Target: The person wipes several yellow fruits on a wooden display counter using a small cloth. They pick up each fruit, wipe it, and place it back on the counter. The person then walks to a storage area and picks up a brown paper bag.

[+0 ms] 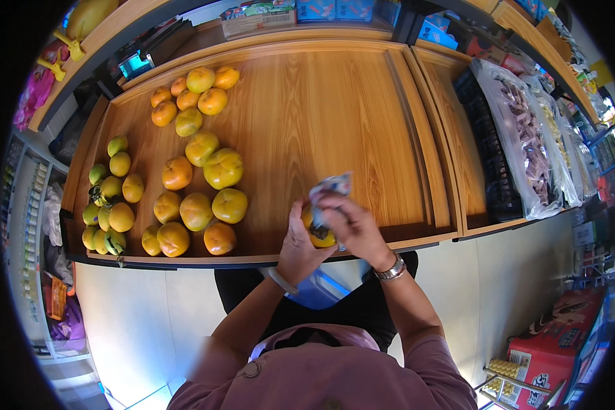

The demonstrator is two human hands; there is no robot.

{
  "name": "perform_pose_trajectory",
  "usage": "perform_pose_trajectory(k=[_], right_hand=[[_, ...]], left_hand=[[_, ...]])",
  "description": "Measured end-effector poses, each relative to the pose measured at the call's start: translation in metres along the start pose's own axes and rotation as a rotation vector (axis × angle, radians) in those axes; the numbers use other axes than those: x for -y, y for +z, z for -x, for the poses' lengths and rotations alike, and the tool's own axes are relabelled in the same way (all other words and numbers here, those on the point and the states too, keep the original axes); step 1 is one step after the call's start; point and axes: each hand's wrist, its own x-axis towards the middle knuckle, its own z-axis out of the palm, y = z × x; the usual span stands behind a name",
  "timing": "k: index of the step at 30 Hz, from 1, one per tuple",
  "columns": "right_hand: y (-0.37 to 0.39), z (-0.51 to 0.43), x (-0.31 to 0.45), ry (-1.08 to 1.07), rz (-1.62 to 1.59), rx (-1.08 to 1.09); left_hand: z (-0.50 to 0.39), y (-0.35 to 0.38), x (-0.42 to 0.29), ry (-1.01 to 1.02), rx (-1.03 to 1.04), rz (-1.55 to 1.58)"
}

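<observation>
Near the front edge of the wooden display tray [328, 113], my left hand [302, 246] holds a yellow-orange persimmon [322, 237] with its dark calyx showing. My right hand [352, 223] presses a crumpled, patterned cloth or wrapper [333, 185] against that fruit; its fingers are partly blurred. To the left, several large persimmons [196, 211] lie in loose rows on the tray. Behind them sits a group of persimmons, orange and yellow [212, 101]. Smaller green-yellow fruits [121, 217], some with leaves, are clustered at the tray's left side.
Right of the tray, a black plastic crate [492, 148] stands beside bagged dried goods [525, 133]. Blue boxes [360, 9] and a carton are on the shelf behind. A raised wooden rail [77, 61] curves over the left back. Red boxes [548, 338] stand on the floor at right.
</observation>
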Motion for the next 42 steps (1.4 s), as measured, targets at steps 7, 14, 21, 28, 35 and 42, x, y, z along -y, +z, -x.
perform_pose_trajectory(k=[7,14,21,28,35,42], right_hand=[[0.003,-0.011,-0.022,0.260,0.244,0.149],[-0.009,-0.004,-0.058,0.823,-0.337,-0.037],[-0.015,0.010,-0.072,0.093,0.588,0.381],[0.004,0.001,-0.055,0.723,-0.394,-0.132],[0.033,0.001,-0.002,0.294,-0.337,-0.328],[0.064,-0.012,0.025,-0.222,0.695,0.069]], left_hand=[[0.000,-0.012,0.002,-0.107,0.136,-0.046],[0.003,-0.019,-0.010,-0.032,0.179,0.002],[0.001,-0.017,0.001,-0.258,0.093,0.758],[-0.001,-0.036,0.022,-0.623,0.102,1.329],[-0.007,-0.032,0.025,-0.595,0.069,1.407],[-0.003,-0.018,0.034,-0.475,0.006,1.292]])
